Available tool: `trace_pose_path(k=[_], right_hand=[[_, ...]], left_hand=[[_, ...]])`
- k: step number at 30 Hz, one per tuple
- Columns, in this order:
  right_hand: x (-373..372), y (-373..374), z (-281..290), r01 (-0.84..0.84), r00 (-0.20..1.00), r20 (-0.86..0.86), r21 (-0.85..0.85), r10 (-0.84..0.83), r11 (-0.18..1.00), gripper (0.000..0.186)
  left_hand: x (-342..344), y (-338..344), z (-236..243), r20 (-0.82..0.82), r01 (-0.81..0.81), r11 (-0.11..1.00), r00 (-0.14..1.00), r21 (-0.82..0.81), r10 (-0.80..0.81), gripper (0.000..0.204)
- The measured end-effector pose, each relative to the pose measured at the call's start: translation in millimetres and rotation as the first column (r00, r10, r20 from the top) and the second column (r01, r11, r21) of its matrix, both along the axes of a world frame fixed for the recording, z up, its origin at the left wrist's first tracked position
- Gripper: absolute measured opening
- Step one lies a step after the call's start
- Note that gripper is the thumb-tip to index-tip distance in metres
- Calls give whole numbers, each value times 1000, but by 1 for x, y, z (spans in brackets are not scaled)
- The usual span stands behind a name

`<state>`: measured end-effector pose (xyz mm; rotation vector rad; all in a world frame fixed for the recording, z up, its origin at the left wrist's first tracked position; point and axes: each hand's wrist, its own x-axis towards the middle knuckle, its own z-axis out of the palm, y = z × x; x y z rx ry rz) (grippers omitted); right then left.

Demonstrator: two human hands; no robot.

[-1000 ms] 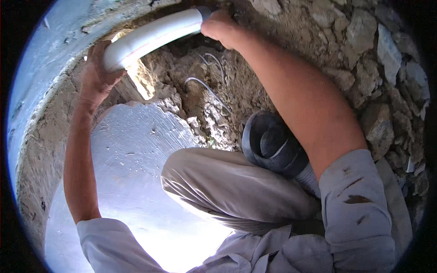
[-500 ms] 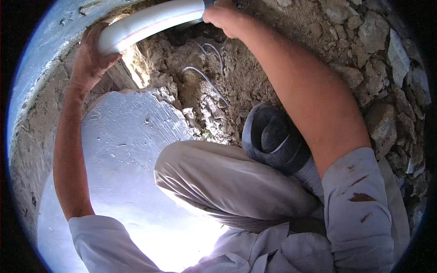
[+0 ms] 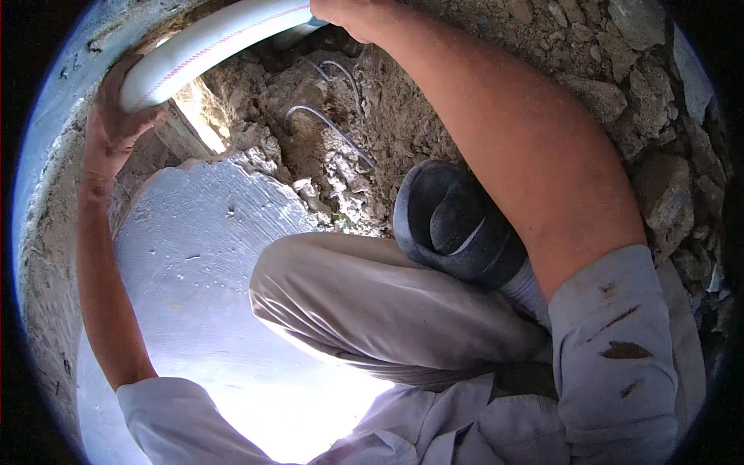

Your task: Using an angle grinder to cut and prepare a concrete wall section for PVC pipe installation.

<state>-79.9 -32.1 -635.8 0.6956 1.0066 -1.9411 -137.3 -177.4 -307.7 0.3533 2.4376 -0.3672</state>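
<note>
A white plastic pipe (image 3: 209,51) with a line of red print along it spans the top of the view, between my two hands. My left hand (image 3: 115,128) is wrapped round its left end, the thumb lying under the rim. Up at the top edge, my right hand (image 3: 350,15) is closed at the pipe's other end; part of that hand and of the pipe is cut off by the frame. Behind the pipe, near my right hand, a greyish pipe piece (image 3: 298,35) shows in part.
Thin bent wires (image 3: 329,128) stick out of the broken earth below the pipe. A smooth grey slab (image 3: 194,248) lies under my left arm. Rubble stones (image 3: 666,194) are heaped at the right. My dark shoe (image 3: 457,225) and bent knee (image 3: 294,271) take up the middle.
Both hands and the pipe have shifted left, my left hand also slightly downward. The slab, wires and shoe sit a little further left in the view.
</note>
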Motion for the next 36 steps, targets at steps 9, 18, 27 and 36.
trace_pose_path(k=[9, 18, 27, 36], right_hand=[[5, -4, -10, -16, 991, -133, 12, 17, 1000, 40], [-4, 8, -1, -243, 924, -321, -72, 208, 967, 50], [13, 3, -8, -154, 922, -348, 68, 168, 986, 26], [18, 2, -4, -198, 905, -345, 176, 249, 964, 48]], left_hand=[[6, 1, -6, -21, -143, 986, 990, -85, 141, 87], [15, -1, -17, -178, 112, 979, 974, -173, -143, 83], [40, 45, 9, -466, -143, 990, 876, -2, 126, 65], [58, 63, -19, -444, -558, 829, 732, 44, 516, 38]])
